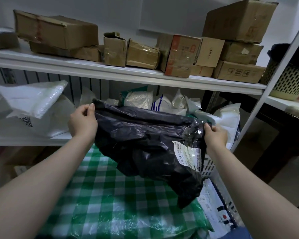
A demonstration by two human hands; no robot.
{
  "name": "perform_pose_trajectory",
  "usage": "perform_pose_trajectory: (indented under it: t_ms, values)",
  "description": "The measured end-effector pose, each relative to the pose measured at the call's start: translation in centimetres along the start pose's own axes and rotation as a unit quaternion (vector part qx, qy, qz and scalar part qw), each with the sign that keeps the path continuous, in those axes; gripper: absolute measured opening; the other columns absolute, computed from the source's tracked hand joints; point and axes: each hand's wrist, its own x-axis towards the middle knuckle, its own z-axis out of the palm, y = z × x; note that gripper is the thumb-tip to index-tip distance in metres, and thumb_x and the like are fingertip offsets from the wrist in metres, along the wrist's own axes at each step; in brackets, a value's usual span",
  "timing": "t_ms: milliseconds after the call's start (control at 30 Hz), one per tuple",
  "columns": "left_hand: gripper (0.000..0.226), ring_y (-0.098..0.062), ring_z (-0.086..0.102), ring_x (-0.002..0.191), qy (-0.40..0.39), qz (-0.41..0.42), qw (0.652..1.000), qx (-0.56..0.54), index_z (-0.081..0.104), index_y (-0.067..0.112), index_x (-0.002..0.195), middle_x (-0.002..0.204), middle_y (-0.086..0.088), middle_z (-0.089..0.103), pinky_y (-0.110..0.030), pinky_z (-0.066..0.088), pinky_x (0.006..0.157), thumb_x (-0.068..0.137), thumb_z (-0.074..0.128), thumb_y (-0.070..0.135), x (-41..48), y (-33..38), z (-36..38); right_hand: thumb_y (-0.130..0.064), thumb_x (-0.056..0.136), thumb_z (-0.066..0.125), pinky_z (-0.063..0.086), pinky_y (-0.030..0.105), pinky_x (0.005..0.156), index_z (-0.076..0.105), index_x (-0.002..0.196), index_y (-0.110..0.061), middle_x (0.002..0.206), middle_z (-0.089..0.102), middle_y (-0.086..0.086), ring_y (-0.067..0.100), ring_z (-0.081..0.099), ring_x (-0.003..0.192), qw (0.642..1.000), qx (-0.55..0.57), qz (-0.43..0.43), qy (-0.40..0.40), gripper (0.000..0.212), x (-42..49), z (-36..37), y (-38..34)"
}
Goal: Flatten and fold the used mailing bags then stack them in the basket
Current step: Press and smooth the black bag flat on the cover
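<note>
A crumpled black mailing bag (141,140) with a white shipping label hangs in the air, stretched between both hands above a green-and-white checked cloth (110,195). My left hand (83,121) pinches its upper left corner. My right hand (215,137) grips its torn right edge by the label. A white slatted basket (214,175) stands at the right, partly hidden by the bag, with flat white bags (212,204) inside. More used white bags (162,102) are piled on the shelf behind.
A white shelf (110,69) above carries several cardboard boxes (59,31). A large white bag (29,107) lies on the left of the middle shelf. A white upright post (266,94) runs at the right, with a perforated bin (290,78) beyond it.
</note>
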Motion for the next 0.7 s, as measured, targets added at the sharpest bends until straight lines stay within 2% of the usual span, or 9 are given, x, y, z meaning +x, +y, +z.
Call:
perform_pose_trajectory:
  t_ms: [67, 167, 267, 333, 400, 467, 500, 567, 700]
  values:
    - [0.028, -0.024, 0.058, 0.086, -0.001, -0.007, 1.000, 0.017, 0.070, 0.020, 0.098, 0.093, 0.000, 0.066, -0.031, 0.040, 0.072, 0.099, 0.051, 0.040, 0.4, -0.3, -0.1, -0.035, 0.095, 0.060, 0.053, 0.050, 0.089, 0.065, 0.080, -0.009, 0.090, 0.069, 0.017, 0.036, 0.066, 0.092, 0.999, -0.010, 0.037, -0.015, 0.030, 0.3, 0.3, 0.6]
    - [0.024, -0.024, 0.055, 0.081, -0.006, -0.049, 0.998, 0.032, 0.072, 0.019, 0.094, 0.088, -0.002, 0.065, -0.029, 0.037, 0.071, 0.097, 0.055, 0.036, 1.0, -0.9, 0.3, -0.036, 0.091, 0.065, 0.053, 0.047, 0.092, 0.064, 0.098, -0.002, 0.098, 0.066, 0.015, 0.033, 0.064, 0.096, 0.991, -0.038, 0.109, -0.072, 0.035, 0.8, 1.4, 1.7]
    - [0.023, -0.029, 0.062, 0.091, -0.013, -0.092, 0.995, 0.024, 0.072, 0.017, 0.094, 0.092, -0.005, 0.068, -0.027, 0.037, 0.073, 0.096, 0.057, 0.034, 1.5, -2.0, 0.6, -0.030, 0.085, 0.074, 0.056, 0.043, 0.083, 0.056, 0.118, -0.002, 0.108, 0.065, 0.014, 0.031, 0.065, 0.090, 0.976, 0.011, 0.187, -0.109, 0.047, 1.3, 2.6, 3.5]
    - [0.028, -0.027, 0.060, 0.111, -0.037, -0.109, 0.993, -0.027, 0.066, 0.014, 0.116, 0.113, -0.006, 0.067, -0.026, 0.039, 0.082, 0.099, 0.053, 0.032, 1.8, -2.6, 0.8, -0.024, 0.089, 0.070, 0.053, 0.033, 0.066, 0.058, 0.111, -0.004, 0.107, 0.065, 0.013, 0.022, 0.059, 0.075, 0.972, 0.030, 0.206, -0.111, 0.032, 1.1, 3.1, 4.0]
    - [0.052, -0.025, 0.047, 0.128, -0.069, -0.146, 0.985, -0.058, 0.038, 0.020, 0.148, 0.141, -0.003, 0.050, -0.032, 0.037, 0.100, 0.100, 0.049, 0.038, 1.6, -3.3, 0.9, -0.014, 0.095, 0.062, 0.052, 0.026, 0.059, 0.057, 0.111, -0.003, 0.104, 0.061, 0.010, 0.018, 0.057, 0.073, 0.965, 0.058, 0.227, -0.115, 0.020, 0.5, 3.4, 4.1]
    - [0.071, -0.032, 0.035, 0.138, -0.065, -0.190, 0.980, -0.011, 0.016, 0.019, 0.155, 0.156, -0.010, 0.027, -0.040, 0.031, 0.111, 0.098, 0.049, 0.045, 1.2, -4.4, 1.1, -0.003, 0.098, 0.052, 0.058, 0.026, 0.068, 0.051, 0.123, 0.001, 0.114, 0.054, 0.010, 0.020, 0.060, 0.084, 0.955, 0.103, 0.237, -0.149, 0.025, 0.2, 4.0, 4.4]
    - [0.076, -0.036, 0.031, 0.140, -0.056, -0.209, 0.976, 0.016, 0.012, 0.017, 0.156, 0.157, -0.016, 0.021, -0.043, 0.030, 0.112, 0.097, 0.050, 0.047, 0.8, -5.0, 1.2, -0.001, 0.098, 0.051, 0.058, 0.029, 0.078, 0.049, 0.124, 0.003, 0.123, 0.050, 0.011, 0.022, 0.061, 0.091, 0.950, 0.113, 0.239, -0.163, 0.026, 0.0, 4.2, 4.5]
    - [0.081, -0.041, 0.029, 0.138, -0.043, -0.244, 0.968, 0.049, 0.010, 0.015, 0.155, 0.157, -0.021, 0.015, -0.047, 0.029, 0.112, 0.095, 0.050, 0.051, 0.0, -6.1, 1.5, -0.003, 0.097, 0.054, 0.055, 0.036, 0.091, 0.045, 0.129, 0.007, 0.137, 0.047, 0.017, 0.027, 0.063, 0.095, 0.945, 0.115, 0.248, -0.180, 0.034, -0.8, 4.9, 4.8]
    - [0.078, -0.041, 0.029, 0.136, -0.036, -0.338, 0.936, 0.089, 0.003, 0.012, 0.155, 0.157, -0.021, 0.007, -0.047, 0.028, 0.111, 0.099, 0.036, 0.054, -2.3, -6.5, 2.1, -0.015, 0.098, 0.057, 0.047, 0.045, 0.102, 0.046, 0.132, 0.006, 0.133, 0.051, 0.018, 0.038, 0.053, 0.122, 0.957, -0.027, 0.215, -0.194, 0.041, -2.6, 5.9, 5.3]
